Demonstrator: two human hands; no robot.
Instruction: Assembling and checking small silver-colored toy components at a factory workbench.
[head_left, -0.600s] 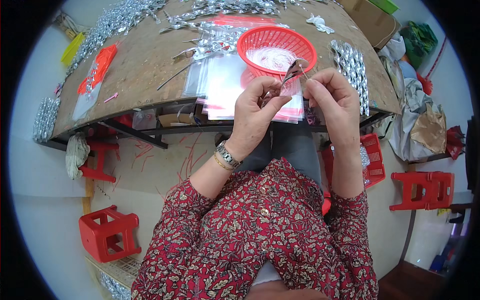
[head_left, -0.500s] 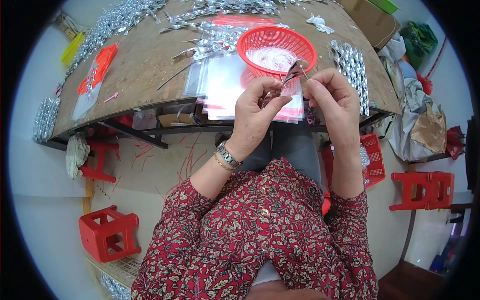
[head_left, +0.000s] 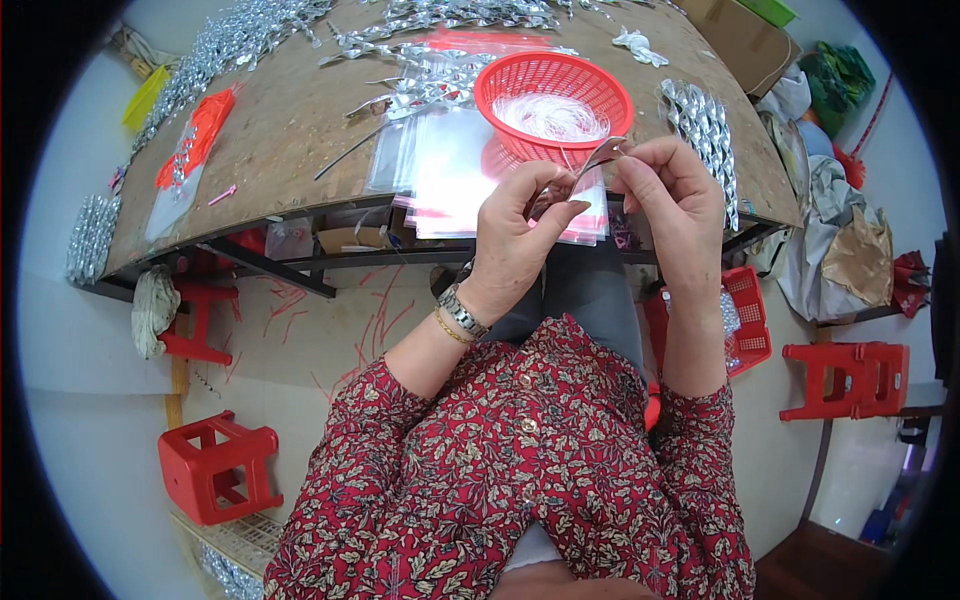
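Note:
Pinched between thumb and fingers of my left hand is a shiny silver strip. Its tip points up and right, just in front of the red plastic basket, which holds a tangle of thin white thread. My right hand is closed at the strip's tip, thumb against forefinger; whatever lies between them is too fine to make out. Below the hands, a stack of clear plastic bags lies at the table's near edge. Twisted silver strips lie in a bunch right of my right hand.
More twisted silver strips cover the table's middle and back. An orange-red bag and a pink clip-like piece lie at left. Red stools stand on the floor, and a red crate sits below the table at right.
The silver strip's tip has tilted lower and to the right, toward my right fingers. My right hand has shifted slightly and its fingers now meet the tip.

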